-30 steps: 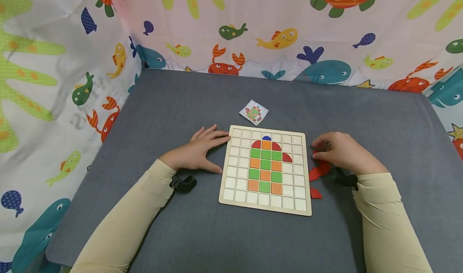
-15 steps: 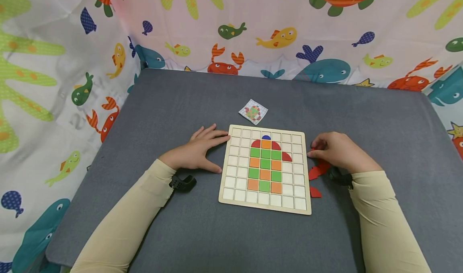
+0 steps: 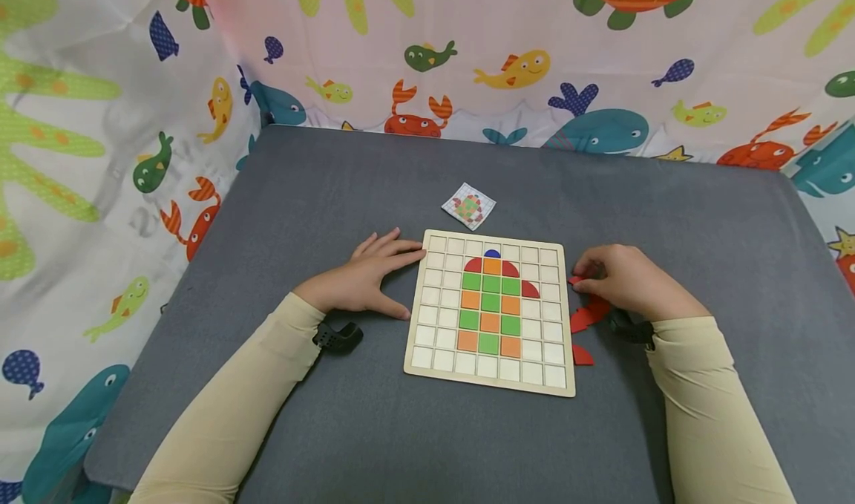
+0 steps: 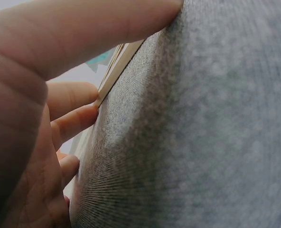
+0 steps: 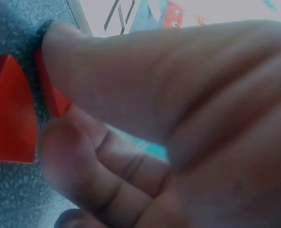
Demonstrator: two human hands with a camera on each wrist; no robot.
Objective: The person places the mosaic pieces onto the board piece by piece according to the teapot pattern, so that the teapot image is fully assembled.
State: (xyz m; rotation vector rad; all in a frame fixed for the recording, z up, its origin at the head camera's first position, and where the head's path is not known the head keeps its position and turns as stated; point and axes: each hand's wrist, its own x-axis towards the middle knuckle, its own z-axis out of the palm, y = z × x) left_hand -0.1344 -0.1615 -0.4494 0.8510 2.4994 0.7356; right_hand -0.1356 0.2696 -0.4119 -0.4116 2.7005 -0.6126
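Note:
A wooden grid board (image 3: 490, 386) lies on the grey table, holding green and orange square tiles in a column. Curved red pieces and a blue half-round piece (image 3: 492, 254) sit around the upper tiles. My left hand (image 3: 367, 277) is spread beside the board, its fingertips touching the left edge, as the left wrist view also shows. Off the board's right edge, my right hand (image 3: 624, 281) pinches a red quarter-circle piece (image 5: 52, 90) between thumb and fingers, low over the table; the thumb partly hides it. More red pieces (image 3: 589, 315) lie just below that hand.
A small card (image 3: 469, 207) with a coloured grid pattern lies behind the board. One loose red piece (image 3: 582, 355) rests near the board's lower right edge. A curtain (image 3: 374, 59) printed with sea animals stands along the table's back and left sides.
My right hand has shifted slightly left toward the board, and a bit more of the red piece shows at its fingertips. The left hand and board have stayed put.

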